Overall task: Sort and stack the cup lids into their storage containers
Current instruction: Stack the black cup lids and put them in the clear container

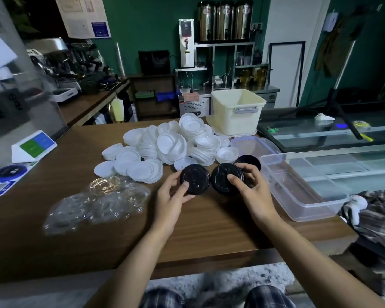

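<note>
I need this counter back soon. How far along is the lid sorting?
Barely started. Done: nothing looks stored yet. The clear tub looks empty, and the inside of the cream bin is hidden. In hand: the left hand holds one black lid, and the right hand grips a black stack. Left: the white pile and the clear lids, loose on the table.

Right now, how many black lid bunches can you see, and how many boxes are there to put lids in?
Black lids or stacks: 3 (one in the left grip, one in the right grip, one behind the right grip)
Clear box: 1
Cream tub: 1
Total: 5
</note>
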